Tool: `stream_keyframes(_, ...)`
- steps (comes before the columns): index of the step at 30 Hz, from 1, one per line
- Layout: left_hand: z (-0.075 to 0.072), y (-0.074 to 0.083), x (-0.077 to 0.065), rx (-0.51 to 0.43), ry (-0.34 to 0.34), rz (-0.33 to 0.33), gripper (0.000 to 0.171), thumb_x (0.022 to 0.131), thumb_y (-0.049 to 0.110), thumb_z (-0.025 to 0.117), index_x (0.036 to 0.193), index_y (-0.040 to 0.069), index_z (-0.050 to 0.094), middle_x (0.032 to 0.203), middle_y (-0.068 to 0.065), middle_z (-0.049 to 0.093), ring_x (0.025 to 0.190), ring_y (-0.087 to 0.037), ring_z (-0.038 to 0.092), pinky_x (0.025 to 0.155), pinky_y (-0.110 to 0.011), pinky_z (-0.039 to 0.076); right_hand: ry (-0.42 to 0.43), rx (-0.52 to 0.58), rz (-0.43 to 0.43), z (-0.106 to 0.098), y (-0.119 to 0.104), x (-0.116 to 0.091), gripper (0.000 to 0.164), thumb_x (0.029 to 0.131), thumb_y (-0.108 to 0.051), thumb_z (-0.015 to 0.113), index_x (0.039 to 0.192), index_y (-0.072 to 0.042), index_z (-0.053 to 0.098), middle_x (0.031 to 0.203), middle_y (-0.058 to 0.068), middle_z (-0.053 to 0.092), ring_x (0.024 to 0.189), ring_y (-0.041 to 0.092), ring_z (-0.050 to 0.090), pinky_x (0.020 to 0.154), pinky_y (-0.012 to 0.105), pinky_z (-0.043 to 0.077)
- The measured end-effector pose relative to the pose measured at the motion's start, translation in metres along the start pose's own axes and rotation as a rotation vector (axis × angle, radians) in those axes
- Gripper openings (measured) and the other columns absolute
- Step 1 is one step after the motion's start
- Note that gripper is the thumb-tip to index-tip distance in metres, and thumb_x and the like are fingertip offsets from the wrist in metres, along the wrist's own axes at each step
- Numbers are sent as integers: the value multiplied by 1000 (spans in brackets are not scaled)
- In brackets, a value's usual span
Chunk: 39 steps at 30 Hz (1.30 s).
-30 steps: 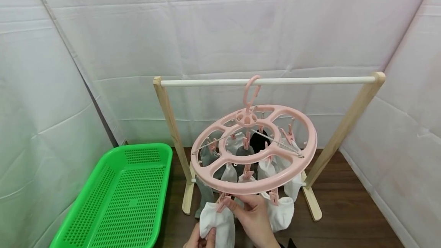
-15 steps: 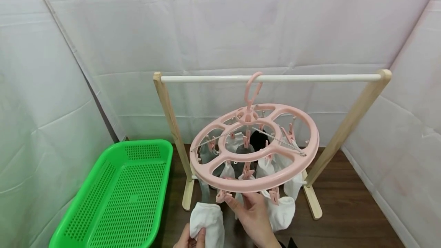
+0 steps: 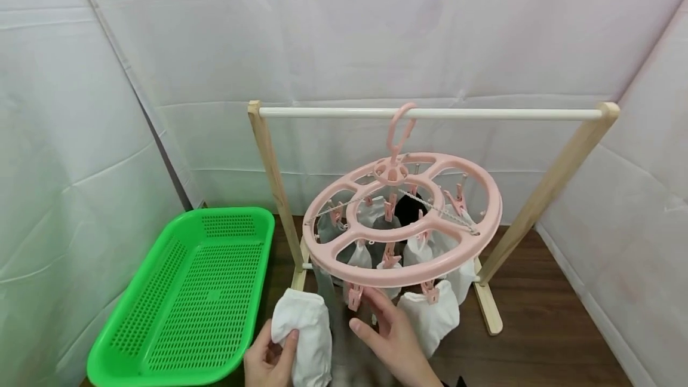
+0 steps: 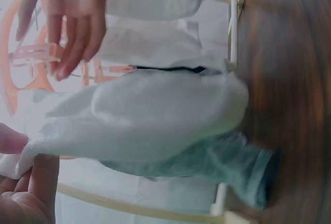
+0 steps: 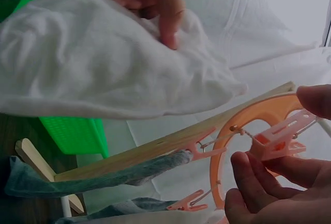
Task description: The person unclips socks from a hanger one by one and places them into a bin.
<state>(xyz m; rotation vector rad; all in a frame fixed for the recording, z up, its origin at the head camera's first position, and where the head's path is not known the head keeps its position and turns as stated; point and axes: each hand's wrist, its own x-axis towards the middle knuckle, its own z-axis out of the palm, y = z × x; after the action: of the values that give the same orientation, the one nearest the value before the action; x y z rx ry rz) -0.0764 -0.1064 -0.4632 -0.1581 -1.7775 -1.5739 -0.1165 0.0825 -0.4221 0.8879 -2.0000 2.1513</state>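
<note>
My left hand (image 3: 266,358) pinches a white sock (image 3: 307,327) by its upper edge, with the thumb in front and the rest of the sock hanging down. The sock is free of the pink drying hanger (image 3: 335,270), to its lower left. Close to the hanger's front rim, my right hand (image 3: 395,336) has its thumb spread away from its fingers. Those fingertips (image 5: 245,169) lie right beside an unoccupied pink clothespin (image 5: 276,138), seen in the right wrist view. Another white sock (image 3: 430,318) hangs from a clip just right of that hand.
The hanger hooks over a white rail (image 3: 484,114) on a wooden stand (image 3: 559,187). Several grey, white and black socks hang beneath it, one a grey-green sock (image 5: 98,178). A green basket (image 3: 215,297) stands on the left of the dark wooden table (image 3: 543,309).
The white sock came out of the front clothespin, and my left hand carried it left and down. My right hand has loosened from that clip, thumb now apart. The head view shifted slightly.
</note>
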Motion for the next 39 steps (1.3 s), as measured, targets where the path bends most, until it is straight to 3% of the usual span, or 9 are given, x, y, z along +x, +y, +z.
stream_keyframes(3, -6, 4, 9, 31, -18, 8, 22, 74, -27, 62, 90, -11, 60, 74, 8, 61, 56, 1, 55, 44, -17, 46, -37, 19, 63, -3, 2, -4, 48, 93, 4, 59, 136, 15, 42, 136, 34, 42, 123, 5, 47, 100, 19, 37)
stream_keyframes(9, -23, 13, 29, -28, -85, -145, 24, 81, -21, 61, 105, -20, 57, 86, 7, 64, 68, -6, 61, 57, -18, 51, -180, 128, 162, -15, 11, -11, 57, 97, 0, 55, 145, 14, 27, 142, 37, 32, 127, 5, 44, 104, 21, 33)
stream_keyframes(14, -41, 20, 50, -68, -135, -200, 24, 85, -18, 59, 108, -21, 56, 89, 2, 65, 72, -8, 63, 60, -20, 52, -225, 215, 212, -22, 18, -20, 59, 99, 0, 51, 148, 11, 21, 145, 35, 27, 130, 9, 43, 105, 24, 33)
stream_keyframes(23, -77, 15, 98, 116, -132, -175, 24, 90, -12, 59, 113, -12, 61, 87, -1, 65, 69, -10, 63, 57, -20, 51, -256, 252, 262, -27, 25, -31, 59, 100, 1, 48, 147, 14, 16, 144, 27, 34, 128, 12, 45, 104, 29, 36)
stream_keyframes(26, -87, 4, 115, 169, -163, -146, 26, 92, -8, 58, 118, -12, 58, 91, 0, 64, 73, -7, 63, 62, -18, 50, -244, 250, 283, -29, 25, -35, 59, 100, 1, 48, 148, 13, 16, 143, 20, 38, 129, 14, 46, 103, 29, 38)
stream_keyframes(29, -94, -12, 128, 154, -207, -180, 29, 96, -3, 56, 124, -10, 54, 97, -5, 63, 79, -7, 63, 66, -19, 51, -233, 249, 314, -31, 26, -39, 58, 100, 1, 47, 148, 11, 16, 141, 16, 40, 128, 16, 46, 101, 28, 39)
stream_keyframes(33, -104, -37, 142, 139, -235, -332, 35, 99, 8, 55, 132, -5, 49, 104, -10, 59, 82, -7, 61, 67, -22, 50, -231, 272, 355, -33, 27, -46, 58, 100, 1, 44, 150, 9, 15, 141, 17, 40, 126, 15, 48, 100, 28, 40)
stream_keyframes(34, -111, -53, 145, 87, -247, -344, 35, 100, 9, 55, 133, -3, 50, 104, -11, 59, 81, -9, 62, 65, -23, 50, -232, 278, 361, -33, 27, -47, 58, 100, 1, 44, 150, 8, 15, 141, 18, 40, 126, 15, 48, 101, 29, 40)
stream_keyframes(39, -139, -120, 158, 66, -237, -495, 48, 99, 24, 59, 140, 4, 44, 109, -7, 59, 88, -12, 62, 68, -26, 53, -222, 286, 408, -34, 26, -53, 59, 100, -2, 44, 150, 8, 14, 142, 22, 38, 126, 17, 48, 101, 30, 41)
